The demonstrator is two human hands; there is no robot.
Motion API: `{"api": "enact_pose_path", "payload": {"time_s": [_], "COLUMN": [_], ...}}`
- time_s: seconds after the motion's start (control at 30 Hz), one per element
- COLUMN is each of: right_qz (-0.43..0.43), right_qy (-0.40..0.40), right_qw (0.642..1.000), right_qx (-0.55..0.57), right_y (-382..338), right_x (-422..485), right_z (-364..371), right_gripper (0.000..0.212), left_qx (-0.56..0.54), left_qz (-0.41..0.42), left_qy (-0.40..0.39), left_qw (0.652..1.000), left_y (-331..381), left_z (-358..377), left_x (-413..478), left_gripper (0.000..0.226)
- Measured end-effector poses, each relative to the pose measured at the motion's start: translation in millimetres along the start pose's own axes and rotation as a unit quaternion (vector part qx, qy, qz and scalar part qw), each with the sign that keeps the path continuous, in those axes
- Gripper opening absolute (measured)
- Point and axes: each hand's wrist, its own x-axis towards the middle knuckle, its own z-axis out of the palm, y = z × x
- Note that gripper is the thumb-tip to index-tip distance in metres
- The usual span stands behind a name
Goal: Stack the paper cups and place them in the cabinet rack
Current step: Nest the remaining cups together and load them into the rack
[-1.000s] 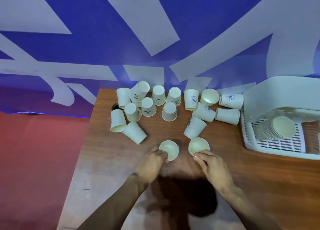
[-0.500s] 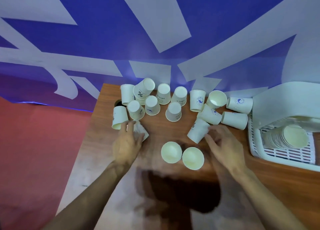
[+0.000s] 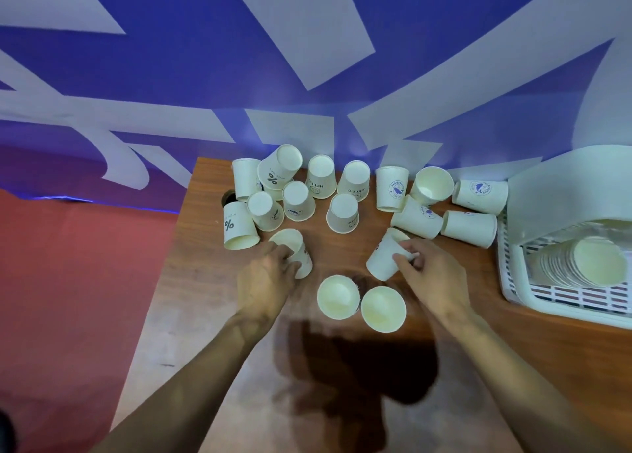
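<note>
Several white paper cups lie scattered across the far half of the wooden table [image 3: 342, 247], some upside down, some on their sides. Two upright cups [image 3: 338, 297] [image 3: 383, 309] stand side by side at the centre, mouths up. My left hand [image 3: 265, 281] grips a tilted cup [image 3: 297, 251] left of them. My right hand [image 3: 432, 278] pinches another tilted cup [image 3: 384, 257] on the right. A stack of cups [image 3: 588, 264] lies on its side in the white cabinet rack [image 3: 561, 295] at the right.
The table's left edge drops to a red floor [image 3: 85, 298]. A blue and white banner [image 3: 307, 59] hangs behind the table. A round hole [image 3: 228, 198] shows in the tabletop at the far left. The rack's white cover [image 3: 564, 192] rises over the stack.
Both hands left the two upright centre cups and reached outward. Each now holds a cup from the scatter, the left one lifted and tilted, the right one gripped near its base.
</note>
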Motion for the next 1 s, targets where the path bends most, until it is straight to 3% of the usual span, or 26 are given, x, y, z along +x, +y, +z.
{"api": "enact_pose_path", "payload": {"time_s": [0.07,0.2,0.4,0.5,0.63,0.9,1.0], "right_qz": [-0.043,-0.084,-0.079,-0.074,-0.080,-0.123,-0.125], "right_qy": [0.026,0.025,0.104,0.131,0.146,0.159,0.135], "right_qw": [0.999,0.994,0.991,0.988,0.984,0.977,0.981], "right_qx": [-0.018,-0.064,-0.014,0.024,0.058,0.066,0.064], "right_y": [-0.8,1.9,-7.7,-11.7,-15.1,-28.0,-26.2], "right_x": [-6.3,-14.6,-43.1,-67.5,-90.8,-131.4,-146.8], "right_z": [-1.0,-1.6,-28.4,-38.2,-40.2,-33.8,-26.0], "right_gripper": [0.017,0.010,0.009,0.015,0.019,0.003,0.008], "left_qx": [0.043,0.092,0.063,0.063,0.090,0.147,0.182], "left_qz": [0.049,0.122,0.181,0.261,0.359,0.370,0.361], "left_qy": [0.005,0.020,0.099,0.106,0.069,-0.038,-0.089], "left_qw": [0.998,0.988,0.976,0.957,0.927,0.916,0.910], "left_y": [2.8,4.5,29.7,43.7,51.3,41.5,38.6], "left_z": [2.2,6.3,-28.0,-42.5,-45.4,-23.9,-10.2], "left_x": [-5.3,-13.1,-26.4,-41.6,-59.7,-68.1,-64.3], "left_gripper": [0.018,0.044,0.016,0.011,0.009,0.015,0.016]}}
